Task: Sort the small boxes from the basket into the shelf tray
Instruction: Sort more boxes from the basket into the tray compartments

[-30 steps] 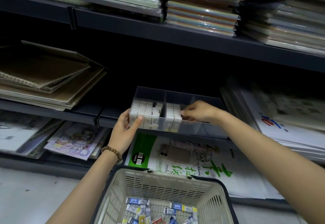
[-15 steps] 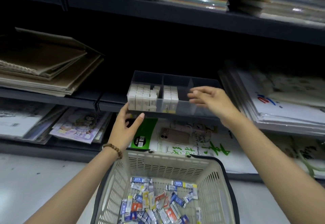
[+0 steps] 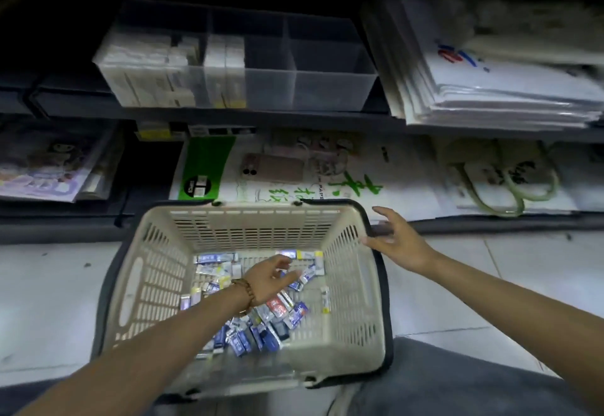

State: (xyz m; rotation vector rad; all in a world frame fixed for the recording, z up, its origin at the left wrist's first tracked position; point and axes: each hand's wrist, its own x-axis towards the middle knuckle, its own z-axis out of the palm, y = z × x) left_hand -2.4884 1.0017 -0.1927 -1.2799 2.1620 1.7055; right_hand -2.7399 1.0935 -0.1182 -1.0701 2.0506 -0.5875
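Observation:
A beige plastic basket [image 3: 153,285] stands on the floor below me, its bottom strewn with several small blue, white and red boxes [image 3: 277,317]. My left hand [image 3: 269,276] reaches down inside the basket, fingers relaxed just above the boxes, holding nothing. My right hand [image 3: 397,241] hovers open at the basket's far right rim. Up on the shelf sits the clear divided tray [image 3: 327,85]; white boxes [image 3: 143,66] fill its left compartment, and a few more stand in the middle one. Its right compartment looks bare.
A stack of white paper bags [image 3: 490,82] lies right of the tray. Below it are a green-and-white paper pack [image 3: 209,167] with a phone [image 3: 273,167] on it, a tote bag [image 3: 503,174] and picture books [image 3: 42,167]. Pale floor tiles surround the basket.
Both hands left the shelf tray and dropped to the basket; the left one now reaches inside it. My view tilted down, so the basket fills the middle.

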